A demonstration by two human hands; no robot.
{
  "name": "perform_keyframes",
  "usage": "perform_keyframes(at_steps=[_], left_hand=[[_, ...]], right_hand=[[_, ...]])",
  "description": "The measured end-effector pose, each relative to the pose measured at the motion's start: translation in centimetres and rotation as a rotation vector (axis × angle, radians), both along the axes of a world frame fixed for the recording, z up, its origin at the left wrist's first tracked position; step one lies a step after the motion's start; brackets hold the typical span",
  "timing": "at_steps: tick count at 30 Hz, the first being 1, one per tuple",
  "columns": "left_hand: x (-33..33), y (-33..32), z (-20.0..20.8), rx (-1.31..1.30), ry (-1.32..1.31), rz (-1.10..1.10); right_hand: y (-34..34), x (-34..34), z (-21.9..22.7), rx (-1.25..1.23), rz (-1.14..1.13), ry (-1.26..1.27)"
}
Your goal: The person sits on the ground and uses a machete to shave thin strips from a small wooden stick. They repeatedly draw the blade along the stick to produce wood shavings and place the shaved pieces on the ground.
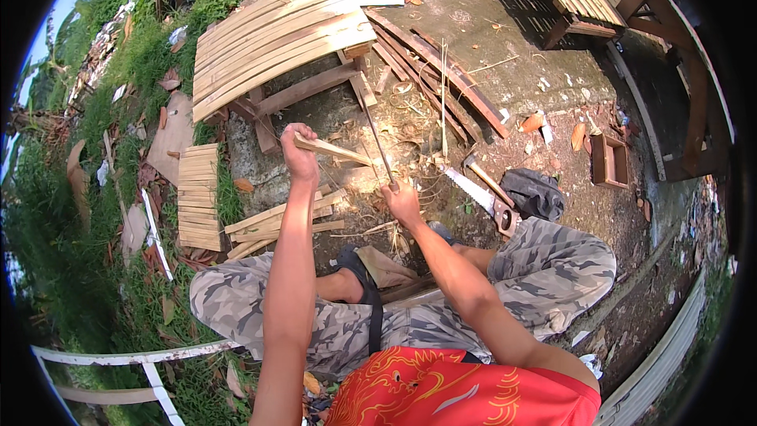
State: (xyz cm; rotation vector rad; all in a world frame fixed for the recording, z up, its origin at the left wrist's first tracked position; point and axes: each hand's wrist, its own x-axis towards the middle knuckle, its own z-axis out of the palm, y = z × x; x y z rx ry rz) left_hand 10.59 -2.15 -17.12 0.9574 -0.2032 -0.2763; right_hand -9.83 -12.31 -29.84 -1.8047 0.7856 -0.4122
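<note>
My left hand [300, 151] is closed in a fist round one end of a bamboo strip [339, 151], which slants down to the right over the ground. In my right hand [404, 203] is the handle of a long, narrow knife [379, 140], its dark blade pointing away from me. The strip's far end lies close beside the blade; whether they touch I cannot tell. Pale shavings [402, 146] litter the ground around the blade. Several loose bamboo strips [276, 221] lie below my left hand.
A bamboo-slat bench [276, 43] stands ahead. To the left lies a stack of short slats [199, 199]. A handsaw [471, 191], a hammer [487, 179] and a black bag [535, 193] are near my right knee. Wooden planks [441, 79] and a small wooden box [609, 161] lie beyond.
</note>
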Motion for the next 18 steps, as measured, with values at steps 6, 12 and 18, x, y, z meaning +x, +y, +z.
perform_keyframes(at_steps=[6,12,18], left_hand=[[-0.1,-1.1,1.6,0.125,0.097,-0.149],[-3.3,0.8,1.5,0.175,0.087,-0.245],[-6.3,1.5,0.3,0.182,0.045,-0.236]], right_hand=[[0.7,0.0,-2.3,0.288,0.047,0.455],[-0.2,-0.3,-3.9,0.098,0.157,0.476],[-0.5,1.7,-2.4,0.253,0.029,-0.018]])
